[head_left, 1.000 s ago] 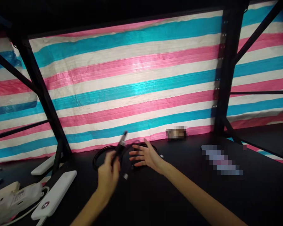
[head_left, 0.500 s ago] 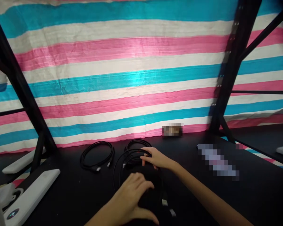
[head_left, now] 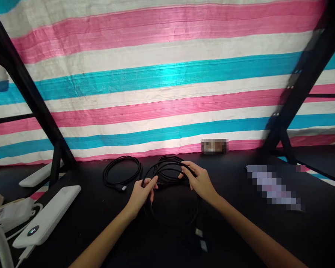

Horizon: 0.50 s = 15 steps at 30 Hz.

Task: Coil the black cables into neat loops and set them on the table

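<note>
left hand point(head_left: 143, 191): thumb and fingers closed around the near-left side of a looped black cable point(head_left: 169, 163). right hand point(head_left: 199, 182): grasping the same loop at its upper right, fingers curled round the strands.

held loop sits in front of the person, spanning the gap between the 2 hands, its lower part dim against the black tabletop point(head_left: 114, 238); cannot tell whether that part touches the surface. 2 pale plugs point(head_left: 198, 232) at the loop's lower right, below the right hand, slightly blurred.

just behind the held loop: another coiled black cable point(head_left: 167, 158), partly covered by hands and strands. to the left of the hands, a separate black coil point(head_left: 104, 175) lies flat, 1 pale plug end point(head_left: 124, 188) showing at its near edge.

far left: long white device point(head_left: 48, 217) with a round dark spot, white lead at its near end; a 2nd white device point(head_left: 40, 175) behind a black post point(head_left: 41, 108); white power strip point(head_left: 12, 214) at the edge.

right: 2 pixelated items, a small one point(head_left: 214, 146) by the striped sheet point(head_left: 167, 76), a longer one point(head_left: 273, 188) nearer.
</note>
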Motion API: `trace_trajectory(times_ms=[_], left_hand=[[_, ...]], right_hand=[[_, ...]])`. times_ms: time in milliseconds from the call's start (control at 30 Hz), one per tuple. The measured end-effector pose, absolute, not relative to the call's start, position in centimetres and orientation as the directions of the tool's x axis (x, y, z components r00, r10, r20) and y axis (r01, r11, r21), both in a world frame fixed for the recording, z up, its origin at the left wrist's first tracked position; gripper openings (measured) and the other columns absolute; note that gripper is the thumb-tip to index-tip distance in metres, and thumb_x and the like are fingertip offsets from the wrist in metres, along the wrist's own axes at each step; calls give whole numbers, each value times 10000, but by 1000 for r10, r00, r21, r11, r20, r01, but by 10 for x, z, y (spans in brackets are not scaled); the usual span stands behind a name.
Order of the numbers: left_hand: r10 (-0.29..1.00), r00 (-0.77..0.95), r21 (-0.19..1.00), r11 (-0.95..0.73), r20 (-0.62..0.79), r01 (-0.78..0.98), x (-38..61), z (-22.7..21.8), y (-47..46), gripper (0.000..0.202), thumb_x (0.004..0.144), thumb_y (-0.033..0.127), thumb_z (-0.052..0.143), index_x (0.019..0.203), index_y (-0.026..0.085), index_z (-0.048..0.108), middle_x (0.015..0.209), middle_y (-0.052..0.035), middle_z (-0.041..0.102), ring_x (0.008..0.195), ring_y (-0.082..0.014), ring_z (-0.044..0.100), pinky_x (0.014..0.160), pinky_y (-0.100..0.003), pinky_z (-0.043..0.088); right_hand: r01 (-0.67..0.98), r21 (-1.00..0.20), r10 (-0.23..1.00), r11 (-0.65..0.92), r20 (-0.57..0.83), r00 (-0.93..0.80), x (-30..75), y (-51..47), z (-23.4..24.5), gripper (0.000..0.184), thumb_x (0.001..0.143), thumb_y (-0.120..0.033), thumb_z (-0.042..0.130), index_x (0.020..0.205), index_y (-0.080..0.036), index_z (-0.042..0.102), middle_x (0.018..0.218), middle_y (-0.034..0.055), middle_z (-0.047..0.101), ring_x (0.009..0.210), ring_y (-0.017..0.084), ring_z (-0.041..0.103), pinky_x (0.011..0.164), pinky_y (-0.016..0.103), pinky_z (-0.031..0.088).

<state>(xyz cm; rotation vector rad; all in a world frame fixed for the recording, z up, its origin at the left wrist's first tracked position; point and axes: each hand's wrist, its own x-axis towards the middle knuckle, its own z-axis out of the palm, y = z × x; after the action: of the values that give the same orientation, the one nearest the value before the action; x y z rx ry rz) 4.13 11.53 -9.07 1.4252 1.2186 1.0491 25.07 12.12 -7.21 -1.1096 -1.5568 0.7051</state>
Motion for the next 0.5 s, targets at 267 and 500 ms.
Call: trace_trajectory(times_ms=[267, 500], left_hand=[[997, 20, 987, 83, -81, -135, 40, -74, 108, 571, 747, 635, 479, 428, 179, 351, 273, 61, 309, 255, -42, 266, 289, -159, 178], [989, -135, 980, 32, -60, -198, 25, -70, 116, 586, 717, 603, 553, 394, 178, 311, 269, 60, 302, 245, -34, 261, 292, -163, 157]], right_hand=[[161, -933, 946, 322, 325, -12, 251, 117, -66, 398, 789, -480, 547, 965, -126, 587, 545, 9, 624, 310, 76, 424, 317, 205, 346], [15, -965, 965, 263, 263, -10, 248, 123, -67, 460, 737, -510, 584, 972, -116, 546, 555, -3, 617, 295, 96, 480, 315, 205, 328]])
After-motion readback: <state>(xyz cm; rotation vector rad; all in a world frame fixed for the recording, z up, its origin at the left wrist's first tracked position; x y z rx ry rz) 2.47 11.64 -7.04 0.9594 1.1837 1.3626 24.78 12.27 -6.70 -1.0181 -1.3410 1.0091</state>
